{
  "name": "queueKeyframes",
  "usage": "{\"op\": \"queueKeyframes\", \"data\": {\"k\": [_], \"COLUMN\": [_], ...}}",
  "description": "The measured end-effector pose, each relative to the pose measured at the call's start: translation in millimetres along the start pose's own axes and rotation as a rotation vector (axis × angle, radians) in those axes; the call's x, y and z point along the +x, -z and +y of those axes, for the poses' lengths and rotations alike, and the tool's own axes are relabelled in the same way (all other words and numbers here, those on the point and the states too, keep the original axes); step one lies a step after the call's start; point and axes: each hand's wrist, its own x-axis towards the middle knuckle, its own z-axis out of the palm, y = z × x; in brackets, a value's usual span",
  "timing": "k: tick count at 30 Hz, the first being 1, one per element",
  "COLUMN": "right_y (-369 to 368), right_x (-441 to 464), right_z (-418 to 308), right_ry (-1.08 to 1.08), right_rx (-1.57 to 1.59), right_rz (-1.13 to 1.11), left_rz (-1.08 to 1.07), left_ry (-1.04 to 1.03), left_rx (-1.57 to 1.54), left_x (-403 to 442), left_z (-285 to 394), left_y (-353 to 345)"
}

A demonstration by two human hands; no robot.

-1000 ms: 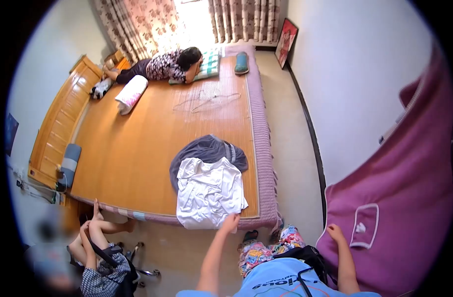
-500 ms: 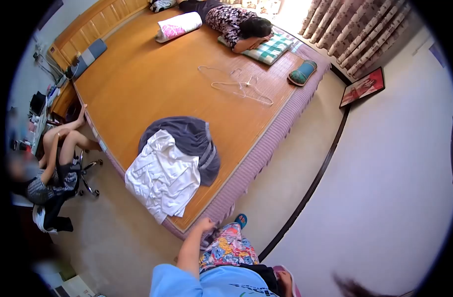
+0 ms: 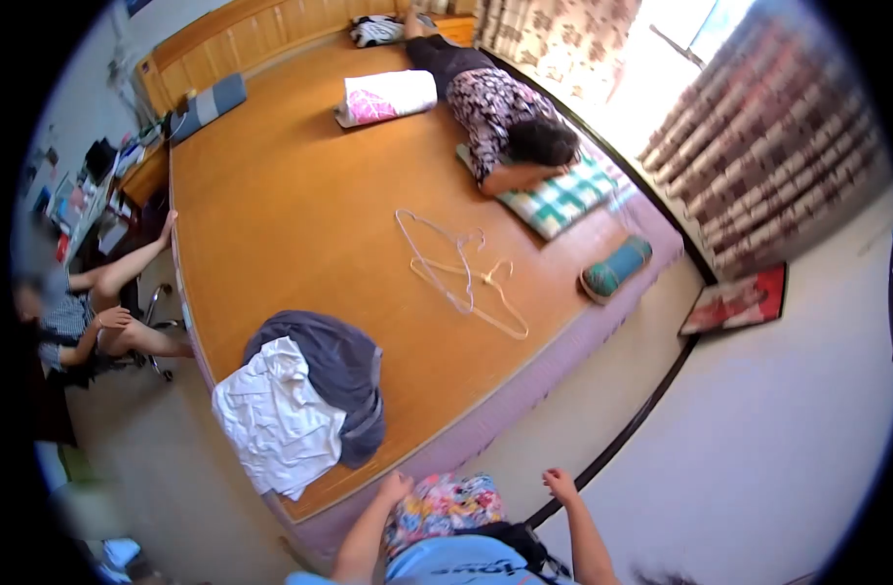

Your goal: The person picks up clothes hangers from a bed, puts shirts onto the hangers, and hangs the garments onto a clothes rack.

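My left hand (image 3: 397,486) hangs beside the near edge of the bed, close to the flowered trousers (image 3: 451,502). Its fingers look curled, and nothing shows in them. On the other side of my body, my right hand (image 3: 560,484) is held out over the floor by the wall, fingers loosely bent and apart, holding nothing. A crumpled white shirt (image 3: 276,419) lies on the bed's near left corner, partly over a dark grey cloth (image 3: 344,380). Farther up the mat are a white hanger (image 3: 432,255) and a yellowish hanger (image 3: 510,314), overlapping.
The large bed (image 3: 271,214) fills the middle. A person (image 3: 495,112) lies on it by a green checked pillow (image 3: 563,200); another person (image 3: 105,302) sits at the left. A green bolster (image 3: 617,268) lies near the right edge. A framed picture (image 3: 739,302) leans against the wall.
The view has shifted forward, bringing the hangers and bolster closer. My right hand has come up and out from my side. My left hand has moved away from the bed's corner.
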Motion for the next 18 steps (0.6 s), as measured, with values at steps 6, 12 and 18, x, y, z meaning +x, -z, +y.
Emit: {"op": "queueKeyframes", "data": {"k": [6,12,18], "right_y": [26.5,-68.5,-132.9], "right_x": [188.3,311.8,385.0], "right_z": [-158.5,-300.2,-337.4], "right_ry": [0.480,0.767,0.408], "right_rx": [-0.450,-0.655,-0.926], "right_rz": [-0.078,0.147,-0.141], "left_rz": [-0.629,0.112,0.015], "left_ry": [0.195,0.228,0.419], "left_rx": [-0.382,-0.159,-0.408], "left_x": [-39.1,-53.0,-79.5], "left_z": [147.2,118.6,188.0], "left_y": [-21.6,-112.4,-142.2]}}
